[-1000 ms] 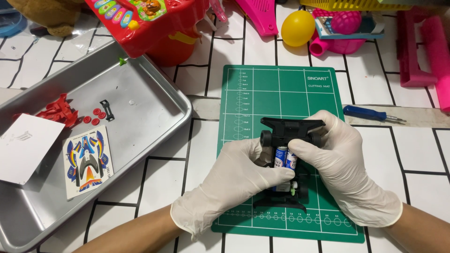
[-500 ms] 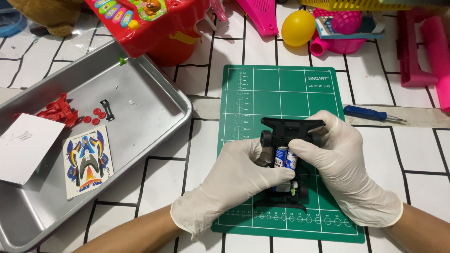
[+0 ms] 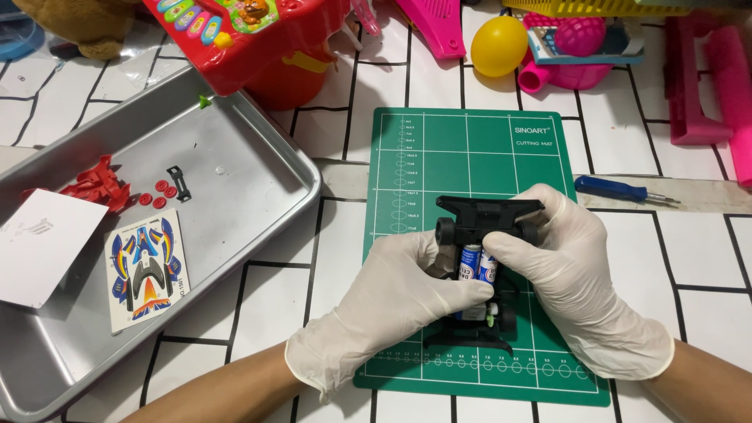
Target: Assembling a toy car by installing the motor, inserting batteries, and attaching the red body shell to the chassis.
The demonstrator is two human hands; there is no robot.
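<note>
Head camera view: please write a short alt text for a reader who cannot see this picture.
Two white-gloved hands, left and right, grip a black toy car chassis with two batteries in it, over a green cutting mat. To the left, a metal tray holds red plastic parts and a sticker sheet; a blue screwdriver lies to the right.

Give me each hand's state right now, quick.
Left hand: closed on the black toy car chassis, thumb over the batteries.
Right hand: closed on the same chassis from the other side.
</note>
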